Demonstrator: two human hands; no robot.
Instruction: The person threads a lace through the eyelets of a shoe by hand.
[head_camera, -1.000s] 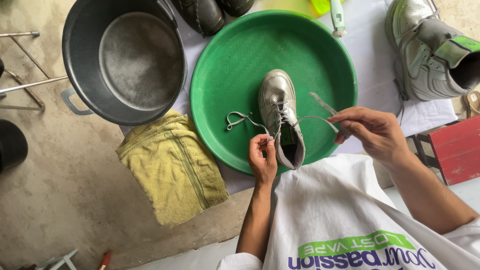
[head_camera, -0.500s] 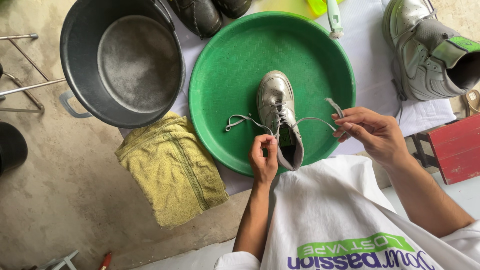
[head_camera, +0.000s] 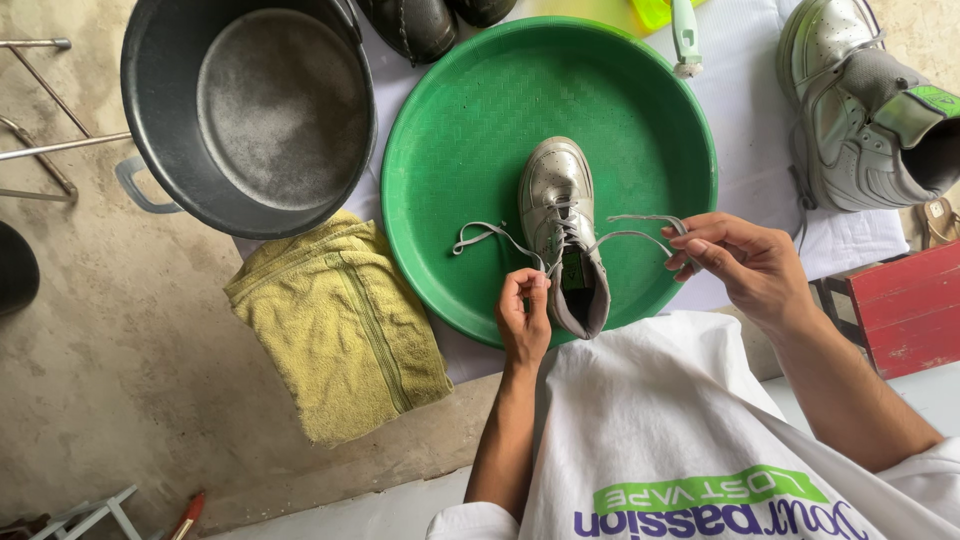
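Green basin (head_camera: 450, 150): one silver shoe (head_camera: 560, 215), two hands (head_camera: 525, 315) (head_camera: 745, 265) (pinching laces (head_camera: 485, 235)).

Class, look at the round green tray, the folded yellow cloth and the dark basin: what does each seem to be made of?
Green tray: likely moulded plastic, semi-gloss, with a fine woven-look texture.
Yellow cloth: terry towelling, matte, looped pile.
Dark basin: probably plastic or metal; dull grey, moulded handle.
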